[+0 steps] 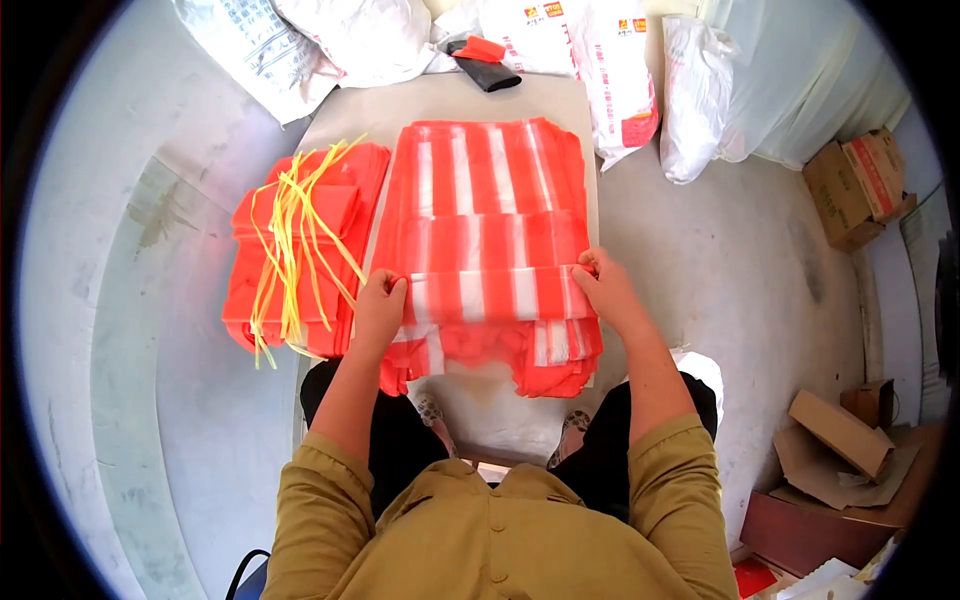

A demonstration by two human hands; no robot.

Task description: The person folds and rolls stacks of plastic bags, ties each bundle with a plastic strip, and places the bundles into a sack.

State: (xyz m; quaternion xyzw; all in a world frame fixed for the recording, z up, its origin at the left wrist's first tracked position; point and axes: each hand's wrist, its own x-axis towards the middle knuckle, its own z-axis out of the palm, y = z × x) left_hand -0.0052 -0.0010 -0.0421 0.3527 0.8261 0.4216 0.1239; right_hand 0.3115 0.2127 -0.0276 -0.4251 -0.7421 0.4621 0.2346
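A stack of red-and-white striped bags (485, 170) lies on the table in front of me. Its top layer is folded up near the front, making a horizontal band. At the band's left edge my left hand (382, 305) pinches the material between thumb and fingers. My right hand (605, 285) pinches the same band at its right edge. Left of the stack is a pile of folded red bags (340, 200), with loose yellow strips (300, 240) lying across it.
White printed sacks (615, 80) stand along the table's far side. A black and red item (487, 70) lies at the table's (555, 95) back edge. Cardboard boxes (855, 190) are at the far right, and an opened carton (840, 450) is at the lower right.
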